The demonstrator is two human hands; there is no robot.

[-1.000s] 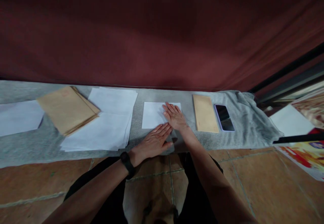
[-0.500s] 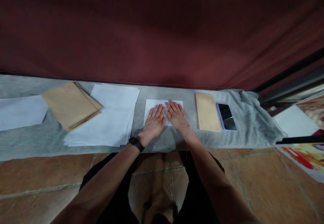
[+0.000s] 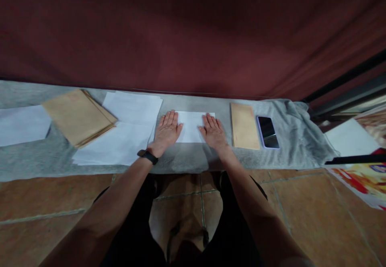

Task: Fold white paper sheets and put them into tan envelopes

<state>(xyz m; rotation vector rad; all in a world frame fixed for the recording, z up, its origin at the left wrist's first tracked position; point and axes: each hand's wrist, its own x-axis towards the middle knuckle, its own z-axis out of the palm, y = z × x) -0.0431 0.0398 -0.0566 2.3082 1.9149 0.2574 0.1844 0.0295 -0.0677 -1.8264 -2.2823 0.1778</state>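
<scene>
A white sheet of paper (image 3: 190,128), folded down to a small rectangle, lies flat on the grey cloth in front of me. My left hand (image 3: 167,132) rests flat on its left end, fingers stretched forward and thumb out to the side. On the right end lies my right hand (image 3: 213,132), palm down with fingers extended, covering that part of the paper. Neither hand grips anything. Between them the middle of the paper shows.
Left of my hands is a pile of white paper sheets (image 3: 135,110), partly under a stack of brown envelopes (image 3: 75,116). Another white paper (image 3: 24,124) lies farther left. On the right are a brown envelope (image 3: 245,126) and a phone (image 3: 268,132). A dark red surface (image 3: 187,50) rises behind.
My hands have slid apart from the middle of the paper, the left one moving left to the paper's edge, the right one staying near the right end. The view has shifted slightly.
</scene>
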